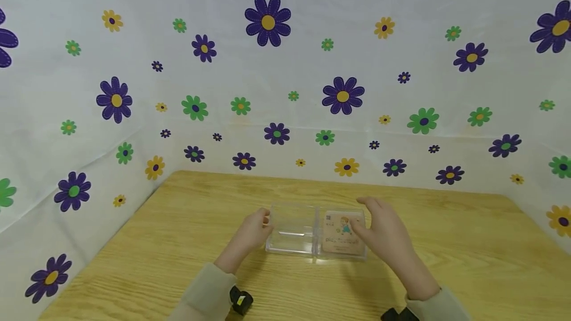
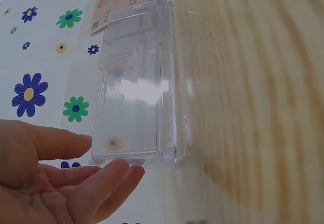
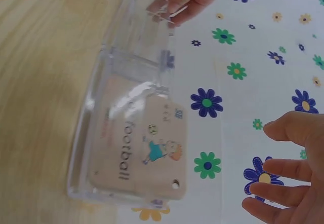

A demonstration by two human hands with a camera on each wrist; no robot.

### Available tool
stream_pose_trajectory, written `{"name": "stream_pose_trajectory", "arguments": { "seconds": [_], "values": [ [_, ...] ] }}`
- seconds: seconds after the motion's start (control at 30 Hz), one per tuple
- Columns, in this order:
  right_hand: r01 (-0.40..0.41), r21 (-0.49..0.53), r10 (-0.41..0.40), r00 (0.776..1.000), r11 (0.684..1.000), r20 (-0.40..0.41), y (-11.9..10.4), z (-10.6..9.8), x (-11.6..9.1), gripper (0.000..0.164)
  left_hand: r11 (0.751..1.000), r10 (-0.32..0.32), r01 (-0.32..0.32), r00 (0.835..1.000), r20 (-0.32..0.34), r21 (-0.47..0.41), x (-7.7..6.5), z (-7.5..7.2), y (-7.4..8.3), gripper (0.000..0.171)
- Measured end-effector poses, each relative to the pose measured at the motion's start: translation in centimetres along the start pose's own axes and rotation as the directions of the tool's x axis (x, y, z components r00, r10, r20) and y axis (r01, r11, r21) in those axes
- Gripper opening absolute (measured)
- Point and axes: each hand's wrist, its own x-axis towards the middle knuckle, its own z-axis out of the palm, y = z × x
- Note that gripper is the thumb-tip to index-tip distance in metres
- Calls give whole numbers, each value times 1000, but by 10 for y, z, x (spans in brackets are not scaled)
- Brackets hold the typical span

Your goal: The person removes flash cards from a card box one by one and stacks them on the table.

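A clear plastic case [image 1: 292,249] lies unfolded on the table, its two halves side by side. In its right half sits a pale pink card [image 1: 341,246] printed with a cartoon child and the word "football"; a small hole shows in one corner in the right wrist view. My left hand [image 1: 255,229] holds the outer left edge of the case, thumb on one side and curled fingers at the rim [image 2: 91,188]. Over the right edge of the card half, my right hand [image 1: 387,227] hovers with its fingers spread, apart from the card in the right wrist view [image 3: 291,173].
The wooden table [image 1: 214,192] runs back to a white cloth [image 1: 303,63] printed with purple, green and yellow flowers, which hangs behind and along both sides. A black wrist device [image 1: 241,301] sits by the left sleeve, another [image 1: 399,315] by the right.
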Motion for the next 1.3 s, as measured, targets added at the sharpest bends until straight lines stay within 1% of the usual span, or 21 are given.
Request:
{"name": "stream_pose_trajectory", "arguments": {
  "seconds": [0.17,0.2,0.27,0.37,0.5,0.63,0.87,1.0,1.1,1.3],
  "values": [
    [-8,75,8,1000,997,0,-4,-1,10,42,1000,-15,15,1000,2,13,0,-1,0,38],
    [0,75,0,1000,997,-10,0,1,13,42,1000,-16,15,1000,5,15,0,-1,0,38],
    [-8,86,9,1000,996,-7,2,1,16,41,1000,-13,13,1000,8,15,0,-1,1,37],
    [-36,109,34,999,993,20,8,4,19,39,1000,-9,9,1000,4,15,0,0,0,35],
    [-89,149,77,993,985,85,14,7,21,35,1000,-7,7,1000,-6,21,0,0,-1,33],
    [-110,146,91,987,983,130,21,12,22,35,1000,4,-4,1000,-5,28,0,1,-2,34],
    [-127,145,99,977,981,188,31,19,23,34,999,31,-30,999,-16,34,0,1,-1,40],
    [-153,161,115,969,975,221,33,20,23,33,999,24,-24,1000,-7,31,-1,0,1,41],
    [-166,166,125,964,972,236,34,23,24,31,1000,7,-7,1000,5,12,-1,0,1,41],
    [-170,163,130,964,972,231,35,27,24,25,1000,-13,13,1000,21,-3,-1,-1,1,42]
  ]
}}
